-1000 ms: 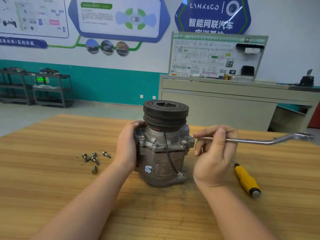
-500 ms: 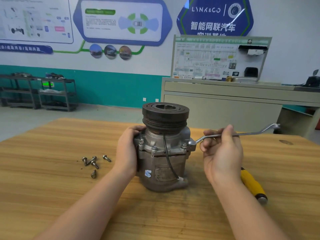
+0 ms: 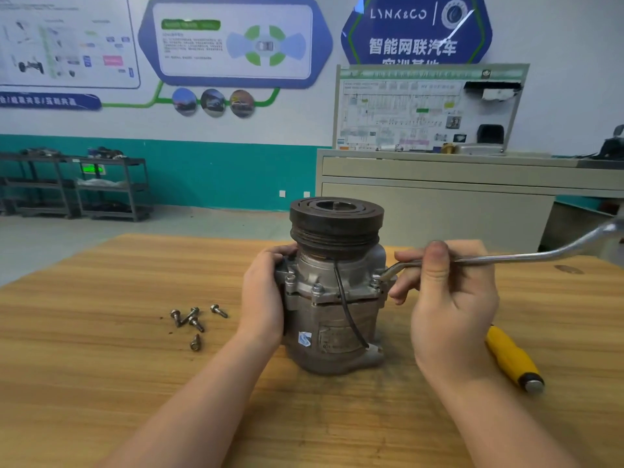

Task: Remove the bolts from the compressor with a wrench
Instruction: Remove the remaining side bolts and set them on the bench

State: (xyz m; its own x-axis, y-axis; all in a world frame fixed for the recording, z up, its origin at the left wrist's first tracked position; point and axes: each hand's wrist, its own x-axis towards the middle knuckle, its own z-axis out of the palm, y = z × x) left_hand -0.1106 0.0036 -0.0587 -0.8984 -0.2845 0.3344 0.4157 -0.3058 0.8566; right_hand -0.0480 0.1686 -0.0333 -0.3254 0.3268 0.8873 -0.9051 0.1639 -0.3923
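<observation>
A grey metal compressor with a dark pulley on top stands upright on the wooden table. My left hand grips its left side. A long silver ring wrench sits with its near end on a bolt at the flange's right corner and reaches right to the frame edge. My right hand pinches the wrench shaft close to the compressor. Two more bolts show on the front of the flange. Several removed bolts lie loose on the table to the left.
A yellow-handled screwdriver lies on the table behind my right wrist. Beyond the table stands a beige cabinet with a diagram board, and dark metal shelves line the far left wall.
The wrench handle swung away from me and then back towards the right, its near end staying on the right corner bolt. My left hand kept its hold on the compressor.
</observation>
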